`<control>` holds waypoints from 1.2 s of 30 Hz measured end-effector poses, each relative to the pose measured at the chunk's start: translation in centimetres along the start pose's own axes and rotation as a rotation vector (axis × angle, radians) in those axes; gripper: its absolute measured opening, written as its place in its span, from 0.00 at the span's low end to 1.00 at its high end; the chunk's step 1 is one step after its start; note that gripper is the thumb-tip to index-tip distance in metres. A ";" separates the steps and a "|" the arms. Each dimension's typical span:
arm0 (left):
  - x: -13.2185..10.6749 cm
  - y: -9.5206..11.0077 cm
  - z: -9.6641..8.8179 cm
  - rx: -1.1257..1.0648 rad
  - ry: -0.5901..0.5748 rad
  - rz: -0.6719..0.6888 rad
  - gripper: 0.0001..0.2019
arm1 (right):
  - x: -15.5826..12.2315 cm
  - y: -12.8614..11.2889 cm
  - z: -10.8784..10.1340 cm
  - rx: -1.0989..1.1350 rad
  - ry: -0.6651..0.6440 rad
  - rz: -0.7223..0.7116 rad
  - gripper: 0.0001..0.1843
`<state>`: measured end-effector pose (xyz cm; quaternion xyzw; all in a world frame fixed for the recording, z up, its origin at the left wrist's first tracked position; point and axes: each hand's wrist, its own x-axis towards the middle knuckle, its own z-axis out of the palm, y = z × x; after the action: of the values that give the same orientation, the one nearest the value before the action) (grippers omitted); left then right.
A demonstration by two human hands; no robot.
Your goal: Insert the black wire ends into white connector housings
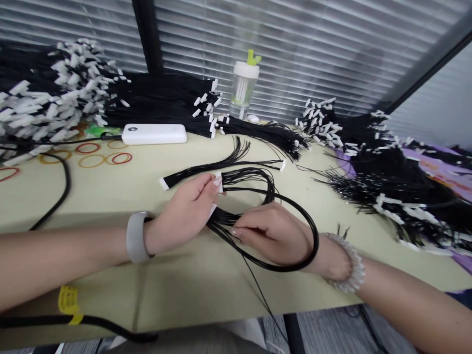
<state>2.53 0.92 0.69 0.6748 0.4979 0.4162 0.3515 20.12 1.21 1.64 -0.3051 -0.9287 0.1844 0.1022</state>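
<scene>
Head view: the left hand (183, 212) pinches a black wire harness (250, 173) by a white connector, and the right hand (271, 234) seems closed on the same wires, which loop around it. Both hands are over the bench (177, 290). A second harness (206, 169) lies just beyond, with bundled harnesses (162, 103) piled behind.
</scene>
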 end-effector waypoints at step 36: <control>0.0 0.1 0.0 -0.036 -0.056 -0.039 0.16 | -0.8 0.0 0.0 -0.155 0.047 -0.109 0.10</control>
<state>2.59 0.94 0.83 0.6698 0.4935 0.3992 0.3854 20.76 0.71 1.61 -0.2654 -0.9527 0.0991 0.1099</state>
